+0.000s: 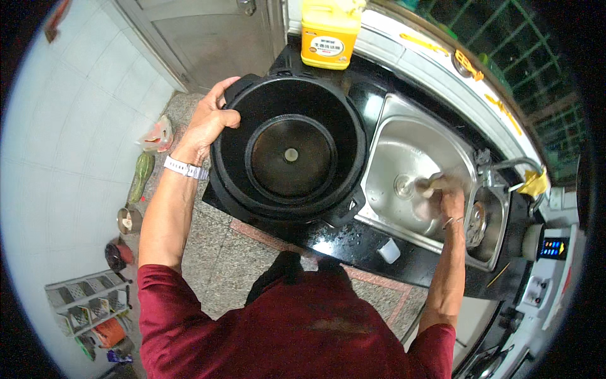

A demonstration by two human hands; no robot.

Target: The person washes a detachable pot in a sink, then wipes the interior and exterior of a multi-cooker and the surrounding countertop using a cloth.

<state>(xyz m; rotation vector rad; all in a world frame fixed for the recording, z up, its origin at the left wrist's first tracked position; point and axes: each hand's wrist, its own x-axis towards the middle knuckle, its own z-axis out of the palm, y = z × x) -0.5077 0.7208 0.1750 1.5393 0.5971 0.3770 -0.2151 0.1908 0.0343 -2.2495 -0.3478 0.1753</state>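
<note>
A large black round cooker body (344, 136) stands on the dark counter, its top open toward me. Inside at the bottom shows a round brown-dark plate with a small pale disc at its centre. My left hand (211, 123) is closed on the left side of its rim, thumb over the edge and fingers outside. Down in the steel sink (394, 142), my right hand (451, 201) is near the drain and blurred by motion. A small pale yellowish thing (432, 185) shows at its fingers, too smeared to name.
A yellow jug (328, 38) stands behind the cooker. The faucet (505, 165) has a yellow cloth (534, 182) beside it. A small white piece (389, 251) lies on the wet front counter. A green gourd (142, 174) and a rack (88, 303) are on the floor at left.
</note>
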